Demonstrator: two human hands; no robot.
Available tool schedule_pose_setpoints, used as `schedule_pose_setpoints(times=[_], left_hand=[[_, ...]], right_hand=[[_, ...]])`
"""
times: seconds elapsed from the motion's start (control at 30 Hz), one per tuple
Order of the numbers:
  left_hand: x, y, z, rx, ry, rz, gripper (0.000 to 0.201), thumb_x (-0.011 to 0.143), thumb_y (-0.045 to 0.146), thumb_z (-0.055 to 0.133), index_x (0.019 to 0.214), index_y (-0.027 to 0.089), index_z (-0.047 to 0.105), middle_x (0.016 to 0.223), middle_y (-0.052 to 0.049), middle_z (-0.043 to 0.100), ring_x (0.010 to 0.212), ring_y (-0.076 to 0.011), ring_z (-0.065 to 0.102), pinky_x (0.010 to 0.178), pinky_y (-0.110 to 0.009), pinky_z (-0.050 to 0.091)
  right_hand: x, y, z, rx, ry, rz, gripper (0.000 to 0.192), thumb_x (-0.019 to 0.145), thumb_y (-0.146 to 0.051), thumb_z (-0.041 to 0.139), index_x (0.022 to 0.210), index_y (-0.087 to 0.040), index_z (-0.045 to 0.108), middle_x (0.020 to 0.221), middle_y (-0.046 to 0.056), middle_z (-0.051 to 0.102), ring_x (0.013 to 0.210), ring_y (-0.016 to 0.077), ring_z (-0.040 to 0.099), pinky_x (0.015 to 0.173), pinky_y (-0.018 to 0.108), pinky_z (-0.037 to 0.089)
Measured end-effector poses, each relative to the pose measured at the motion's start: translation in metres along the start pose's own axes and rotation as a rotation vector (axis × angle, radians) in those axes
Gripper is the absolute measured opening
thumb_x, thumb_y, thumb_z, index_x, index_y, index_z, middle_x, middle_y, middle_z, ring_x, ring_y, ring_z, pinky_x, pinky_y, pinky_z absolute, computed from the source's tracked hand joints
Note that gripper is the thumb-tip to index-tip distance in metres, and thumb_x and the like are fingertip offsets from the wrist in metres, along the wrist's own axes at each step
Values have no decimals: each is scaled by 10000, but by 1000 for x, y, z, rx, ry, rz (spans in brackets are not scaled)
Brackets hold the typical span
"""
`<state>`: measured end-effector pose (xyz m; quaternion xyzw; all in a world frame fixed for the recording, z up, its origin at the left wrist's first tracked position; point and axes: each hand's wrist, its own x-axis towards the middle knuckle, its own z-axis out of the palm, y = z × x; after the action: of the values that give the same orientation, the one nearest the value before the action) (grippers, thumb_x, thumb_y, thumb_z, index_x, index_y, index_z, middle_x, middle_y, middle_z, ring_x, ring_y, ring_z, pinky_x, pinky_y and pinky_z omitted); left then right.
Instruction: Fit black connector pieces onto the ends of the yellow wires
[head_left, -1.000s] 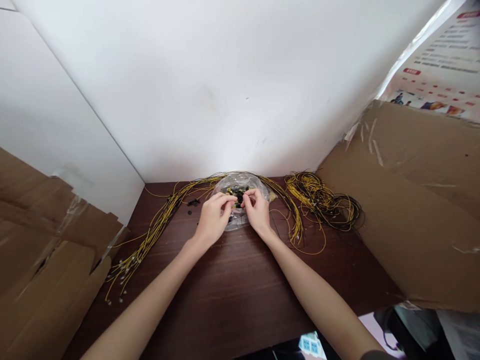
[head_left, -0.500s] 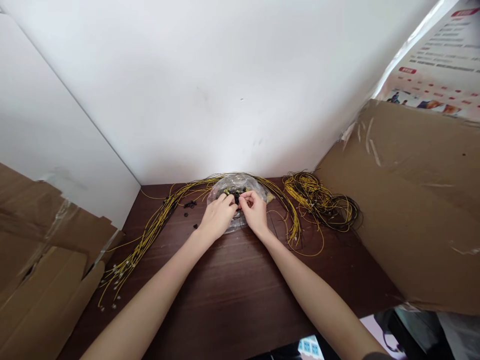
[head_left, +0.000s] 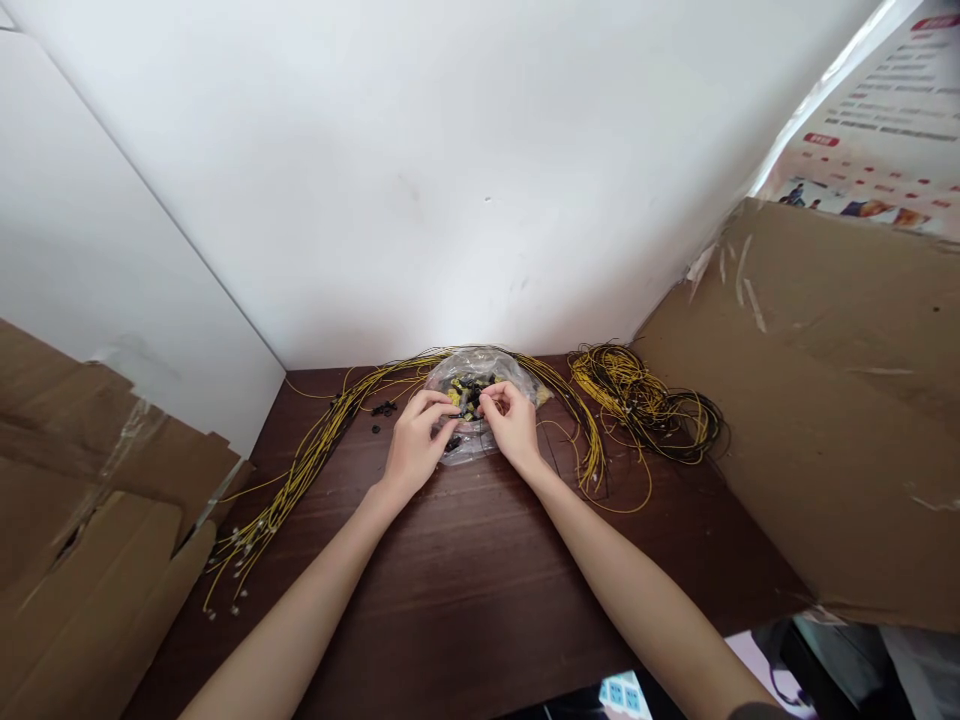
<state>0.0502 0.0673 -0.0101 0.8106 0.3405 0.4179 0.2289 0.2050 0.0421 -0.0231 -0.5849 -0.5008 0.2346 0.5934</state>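
Clear plastic bag [head_left: 480, 372] on the counter [head_left: 465, 580] is holding small black pieces; your left hand [head_left: 415, 447] and right hand [head_left: 514, 425] are pinching pieces at its mouth.

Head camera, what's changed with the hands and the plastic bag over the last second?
Little. The left hand drew slightly back toward the person, its fingertips remaining at the clear plastic bag; the right hand barely moved, fingers pinched at the small black parts. Nothing visibly taken or let go. Yellow wires, the coiled bundle and table stayed put.
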Motion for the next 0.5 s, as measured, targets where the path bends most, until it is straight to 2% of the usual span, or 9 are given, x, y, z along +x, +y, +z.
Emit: schedule_pose_setpoints(times=[0.13,0.27,0.37,0.5], left_hand=[[-7,1,-3,-68,73,-34,91,796,163,568,800,167,658,862,-43,590,637,-100,495,560,-220,413],[-16,5,-8,-93,132,-46,108,800,149,545,738,158,633,800,-35,589,617,-97,495,566,-222,406],[-23,10,-11,-104,148,-65,105,797,147,543,726,161,619,792,-35,587,692,-120,542,601,-226,426],[-29,17,-12,-94,131,-85,110,787,125,539,709,161,607,782,-29,586,705,-124,553,617,-228,432]], right_hand=[[-3,-11,-2,-121,33,-122,115,799,-243,487,793,-180,583,750,24,616,688,155,575,667,272,462],[-16,-30,-4,-194,-24,-239,124,817,-229,484,772,-189,591,758,23,598,700,153,546,674,269,445],[-33,-38,-2,-126,-136,-179,110,819,-242,508,786,-192,601,773,20,619,676,147,552,623,254,437],[-51,-34,5,19,-235,-45,90,807,-249,540,796,-189,606,782,20,642,686,149,584,625,255,455]])
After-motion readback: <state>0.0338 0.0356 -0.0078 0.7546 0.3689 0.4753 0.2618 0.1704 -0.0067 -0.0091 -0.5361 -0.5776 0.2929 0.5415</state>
